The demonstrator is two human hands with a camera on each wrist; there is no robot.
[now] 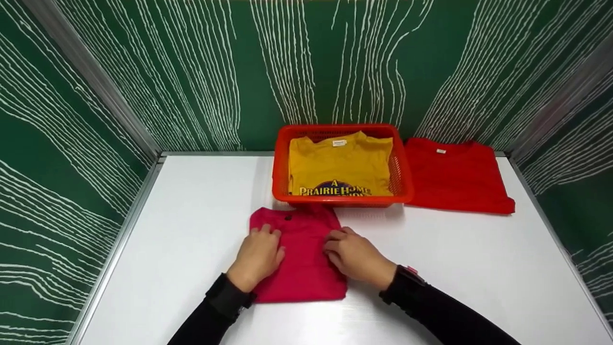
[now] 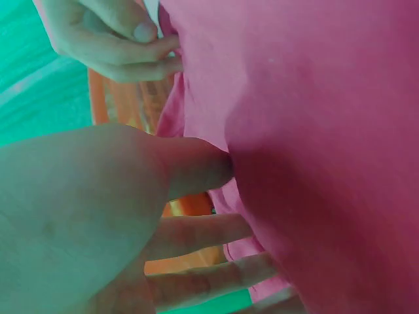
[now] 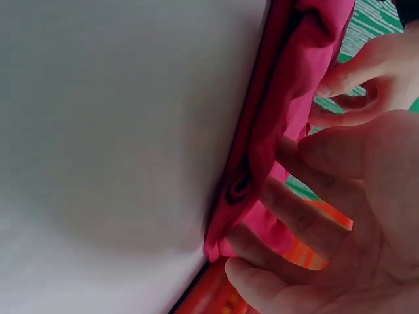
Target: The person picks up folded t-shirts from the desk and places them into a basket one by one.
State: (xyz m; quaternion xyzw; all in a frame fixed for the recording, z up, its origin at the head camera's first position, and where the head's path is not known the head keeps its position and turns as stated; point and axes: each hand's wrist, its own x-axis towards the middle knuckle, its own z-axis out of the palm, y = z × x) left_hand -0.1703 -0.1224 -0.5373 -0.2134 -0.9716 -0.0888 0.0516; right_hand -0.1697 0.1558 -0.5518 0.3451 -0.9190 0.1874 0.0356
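Observation:
A folded pink T-shirt lies on the white table, its collar end by the front of the red basket. My left hand rests on its left side, with the fingers spread. In the left wrist view the thumb and fingers lie on the cloth, fairly straight. My right hand touches the shirt's right edge. The right wrist view shows its slightly bent fingers against the layered fold of the pink T-shirt, not clearly pinching it.
Behind the pink shirt stands a red plastic basket holding a folded yellow printed T-shirt. A folded red T-shirt lies to its right. White table surface extends on both sides, and green walls with white lines enclose it.

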